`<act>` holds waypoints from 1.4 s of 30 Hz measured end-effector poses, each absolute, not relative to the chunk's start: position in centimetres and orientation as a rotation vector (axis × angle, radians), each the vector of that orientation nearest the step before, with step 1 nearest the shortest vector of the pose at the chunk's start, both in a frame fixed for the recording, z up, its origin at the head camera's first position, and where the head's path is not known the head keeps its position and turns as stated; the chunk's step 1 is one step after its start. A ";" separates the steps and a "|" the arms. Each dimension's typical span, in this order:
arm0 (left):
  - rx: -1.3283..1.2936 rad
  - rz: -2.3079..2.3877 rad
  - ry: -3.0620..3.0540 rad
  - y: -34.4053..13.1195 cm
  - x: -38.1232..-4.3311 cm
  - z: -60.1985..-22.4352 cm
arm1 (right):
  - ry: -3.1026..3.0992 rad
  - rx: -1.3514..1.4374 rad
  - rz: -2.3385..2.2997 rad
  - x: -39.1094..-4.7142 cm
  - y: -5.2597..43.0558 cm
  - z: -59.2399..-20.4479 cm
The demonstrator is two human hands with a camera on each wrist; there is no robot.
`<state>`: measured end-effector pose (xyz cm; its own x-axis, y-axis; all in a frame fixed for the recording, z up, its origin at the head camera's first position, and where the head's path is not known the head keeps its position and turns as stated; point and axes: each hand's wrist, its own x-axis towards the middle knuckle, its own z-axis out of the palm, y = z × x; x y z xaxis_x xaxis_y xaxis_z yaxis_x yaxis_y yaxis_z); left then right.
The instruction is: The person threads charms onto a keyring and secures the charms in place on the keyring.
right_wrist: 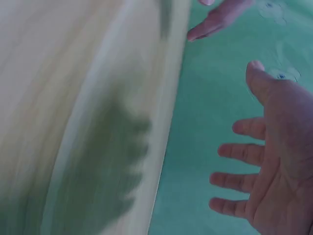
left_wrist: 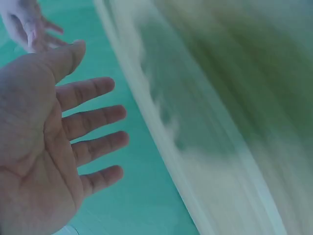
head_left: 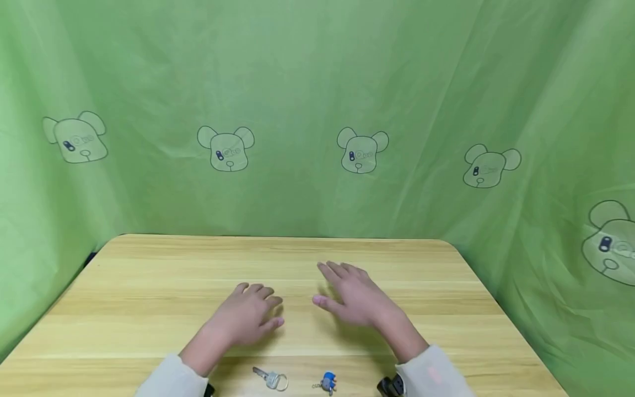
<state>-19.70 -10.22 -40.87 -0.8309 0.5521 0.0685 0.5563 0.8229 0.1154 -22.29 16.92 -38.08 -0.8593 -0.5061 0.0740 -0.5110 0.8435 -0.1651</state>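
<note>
My left hand (head_left: 248, 317) hovers over the middle of the wooden table, palm down, fingers spread and holding nothing. To its right, my right hand (head_left: 354, 298) is held the same way, a little farther forward, with its thumb pointing toward the left hand. In the wrist views both palms, the left (left_wrist: 39, 137) and the right (right_wrist: 288, 161), are bare. Near the table's front edge lies a silver key (head_left: 270, 379) on a ring, close below the left hand. A small blue and grey keychain figure (head_left: 328, 381) with a short chain lies to the right of it.
The light wooden table (head_left: 149, 275) has rounded far corners. Green cloth (head_left: 297, 66) printed with bear-head outlines hangs behind it and along both sides. Dark wrist devices (head_left: 391, 385) show by the pale sleeves (head_left: 434, 375).
</note>
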 end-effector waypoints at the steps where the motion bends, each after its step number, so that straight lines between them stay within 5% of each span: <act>1: -0.939 -0.183 -2.957 -10.2 -19.5 -40.9 | -2.986 0.865 0.246 -22.2 16.9 -38.1; 16: -1.376 -0.090 -2.692 -10.7 -16.2 -42.8 | -2.762 1.447 -0.245 -19.3 15.7 -40.1; 42: -1.610 -0.498 -2.548 -12.1 -15.2 -44.7 | -2.384 1.846 0.126 -16.2 17.8 -43.4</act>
